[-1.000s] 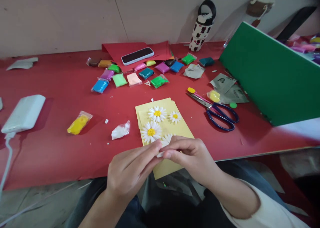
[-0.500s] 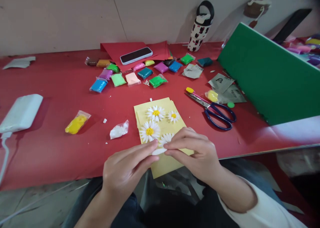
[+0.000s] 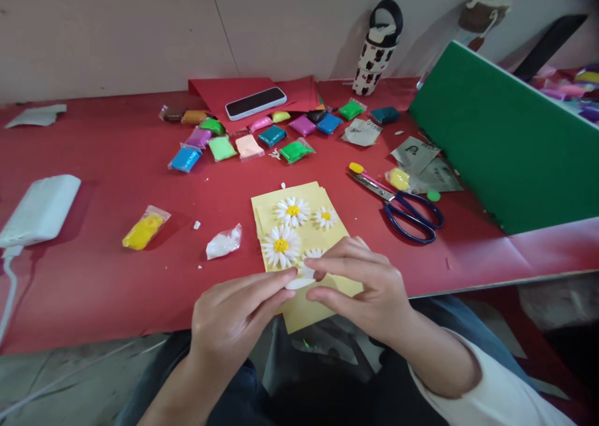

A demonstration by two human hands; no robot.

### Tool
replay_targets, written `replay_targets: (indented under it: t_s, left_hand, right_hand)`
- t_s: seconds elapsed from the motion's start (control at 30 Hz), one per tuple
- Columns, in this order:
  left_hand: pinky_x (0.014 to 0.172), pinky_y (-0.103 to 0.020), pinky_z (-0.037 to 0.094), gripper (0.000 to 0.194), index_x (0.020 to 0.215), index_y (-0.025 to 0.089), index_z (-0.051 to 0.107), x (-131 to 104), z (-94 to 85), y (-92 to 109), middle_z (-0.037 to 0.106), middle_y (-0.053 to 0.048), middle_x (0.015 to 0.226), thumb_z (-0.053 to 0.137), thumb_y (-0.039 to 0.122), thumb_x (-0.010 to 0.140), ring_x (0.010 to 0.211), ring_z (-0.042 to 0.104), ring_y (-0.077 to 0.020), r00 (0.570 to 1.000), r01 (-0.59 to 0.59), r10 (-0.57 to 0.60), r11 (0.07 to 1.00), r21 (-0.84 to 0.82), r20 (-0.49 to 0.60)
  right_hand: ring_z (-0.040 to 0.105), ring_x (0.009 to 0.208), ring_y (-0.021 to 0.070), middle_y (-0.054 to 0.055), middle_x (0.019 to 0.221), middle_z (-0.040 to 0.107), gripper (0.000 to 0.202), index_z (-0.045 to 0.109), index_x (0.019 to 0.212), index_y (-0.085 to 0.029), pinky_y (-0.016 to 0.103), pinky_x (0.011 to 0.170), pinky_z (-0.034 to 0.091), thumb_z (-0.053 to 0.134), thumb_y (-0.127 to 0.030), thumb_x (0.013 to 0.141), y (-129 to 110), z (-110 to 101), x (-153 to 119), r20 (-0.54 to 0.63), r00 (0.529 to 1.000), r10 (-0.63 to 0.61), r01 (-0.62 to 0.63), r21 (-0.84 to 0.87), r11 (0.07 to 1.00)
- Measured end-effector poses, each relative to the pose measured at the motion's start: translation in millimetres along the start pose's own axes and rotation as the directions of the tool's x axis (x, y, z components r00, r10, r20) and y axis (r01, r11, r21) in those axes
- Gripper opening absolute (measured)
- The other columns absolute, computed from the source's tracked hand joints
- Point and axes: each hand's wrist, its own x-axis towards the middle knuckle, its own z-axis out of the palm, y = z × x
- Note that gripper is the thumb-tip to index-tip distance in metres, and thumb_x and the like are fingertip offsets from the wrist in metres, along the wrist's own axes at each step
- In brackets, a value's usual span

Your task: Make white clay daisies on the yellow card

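Observation:
Between thumb and fingers my left hand (image 3: 241, 310) pinches a thin, pointed piece of white clay (image 3: 299, 283). My right hand (image 3: 367, 282) is just right of it, thumb and fingers apart, with nothing seen between them. Beneath both lies a stack of yellow paper sheets (image 3: 306, 317). On the paper are white clay daisies with yellow centres: a large one (image 3: 281, 246), another (image 3: 292, 211) above it and a small one (image 3: 324, 216) at the right. One more white flower (image 3: 312, 256) is partly hidden by my right fingers.
Left of the paper lie a packet of white clay (image 3: 223, 242) and a yellow one (image 3: 146, 228). Scissors (image 3: 393, 198) rest at the right, before a leaning green board (image 3: 505, 145). Several coloured clay packets (image 3: 272, 136), a phone (image 3: 256, 103), a tumbler (image 3: 374, 55) and a power bank (image 3: 41, 209) stand farther out.
My right thumb and fingers have spread apart and come off the white clay piece. My left hand keeps its pinch on it, nearly in place.

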Motion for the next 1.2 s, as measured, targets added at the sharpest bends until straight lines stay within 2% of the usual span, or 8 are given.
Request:
replay_targets:
  t_s: [0.2, 0.33, 0.53, 0.67, 0.87, 1.0, 1.07, 1.2]
  left_hand:
    - [0.067, -0.017, 0.061, 0.026, 0.099, 0.022, 0.072, -2, -1.2, -2, 0.078, 0.001, 0.088, 0.058, 0.043, 0.090, 0.074, 0.075, -0.0154, 0.997, 0.049, -0.052, 0.998, 0.049, 0.061]
    - [0.073, -0.019, 0.061, 0.028, 0.107, 0.022, 0.069, -5, 3.3, -2, 0.078, 0.000, 0.095, 0.063, 0.042, 0.087, 0.079, 0.075, -0.0158, 0.997, 0.062, -0.061, 0.998, -0.017, 0.054]
    - [0.067, -0.017, 0.061, 0.015, 0.087, 0.022, 0.070, -2, 5.7, 3, 0.078, 0.002, 0.083, 0.060, 0.033, 0.090, 0.068, 0.074, -0.0121, 0.997, 0.069, -0.065, 0.992, -0.108, 0.042]
    - [0.069, -0.018, 0.061, 0.010, 0.091, 0.023, 0.069, -3, 5.1, 2, 0.078, 0.002, 0.086, 0.064, 0.030, 0.087, 0.071, 0.074, -0.0125, 0.996, 0.080, -0.074, 0.988, -0.130, 0.052]
    - [0.074, -0.020, 0.062, 0.018, 0.100, 0.025, 0.067, -9, 7.9, 0, 0.078, 0.002, 0.093, 0.069, 0.032, 0.084, 0.078, 0.075, -0.0143, 0.994, 0.105, -0.100, 0.980, -0.167, 0.042]
    - [0.074, -0.024, 0.063, 0.051, 0.126, 0.027, 0.055, -7, 2.5, -4, 0.076, -0.002, 0.105, 0.069, 0.045, 0.080, 0.081, 0.075, -0.0172, 0.991, 0.123, -0.108, 0.969, -0.215, 0.081]
    - [0.073, -0.024, 0.063, 0.045, 0.122, 0.027, 0.058, -4, -3.6, -8, 0.076, -0.002, 0.102, 0.067, 0.047, 0.082, 0.081, 0.075, -0.0170, 0.990, 0.096, -0.076, 0.979, -0.182, 0.117]
    - [0.072, -0.020, 0.062, 0.028, 0.104, 0.024, 0.066, -1, -12.9, -13, 0.078, -0.002, 0.093, 0.062, 0.045, 0.087, 0.079, 0.075, -0.0150, 0.993, 0.010, 0.003, 0.993, -0.113, 0.115]
  right_hand:
    - [0.065, 0.067, 0.0125, -0.001, 0.072, 0.073, 0.011, 0.074, 0.089, -0.024, 0.030, 0.067, 0.049, 0.073, -0.020, 0.080, 1, -1, -1, -0.024, 1.000, 0.010, -0.010, 0.003, 1.000]
    - [0.064, 0.067, 0.0121, -0.001, 0.072, 0.073, 0.010, 0.074, 0.090, -0.025, 0.030, 0.067, 0.048, 0.073, -0.020, 0.081, 0, 0, -2, 0.000, 1.000, -0.008, 0.008, 0.007, 1.000]
    - [0.066, 0.069, 0.0126, -0.001, 0.075, 0.074, 0.017, 0.072, 0.093, -0.023, 0.031, 0.068, 0.048, 0.077, -0.021, 0.077, 0, 1, -2, 0.010, 1.000, 0.009, -0.009, 0.034, 0.999]
    - [0.066, 0.070, 0.0135, -0.002, 0.075, 0.074, 0.010, 0.072, 0.085, -0.025, 0.032, 0.069, 0.047, 0.076, -0.020, 0.077, 0, 0, -2, 0.016, 1.000, 0.013, -0.013, 0.035, 0.999]
    - [0.066, 0.071, 0.0132, -0.002, 0.075, 0.075, 0.011, 0.073, 0.084, -0.024, 0.032, 0.070, 0.048, 0.075, -0.016, 0.077, 2, 0, -4, 0.033, 0.999, 0.015, -0.017, 0.056, 0.998]
    - [0.065, 0.069, 0.0139, -0.001, 0.074, 0.074, 0.010, 0.073, 0.085, -0.024, 0.033, 0.069, 0.047, 0.076, -0.019, 0.077, 3, 0, -4, 0.017, 0.998, 0.058, -0.060, 0.098, 0.993]
    - [0.065, 0.069, 0.0141, -0.001, 0.074, 0.074, 0.010, 0.073, 0.086, -0.025, 0.034, 0.069, 0.047, 0.076, -0.019, 0.077, 4, -1, -4, 0.018, 0.997, 0.078, -0.080, 0.129, 0.988]
    - [0.066, 0.070, 0.0143, 0.000, 0.075, 0.074, 0.008, 0.074, 0.086, -0.025, 0.035, 0.070, 0.048, 0.074, -0.021, 0.079, 4, -4, -5, 0.061, 0.995, 0.079, -0.089, 0.180, 0.980]
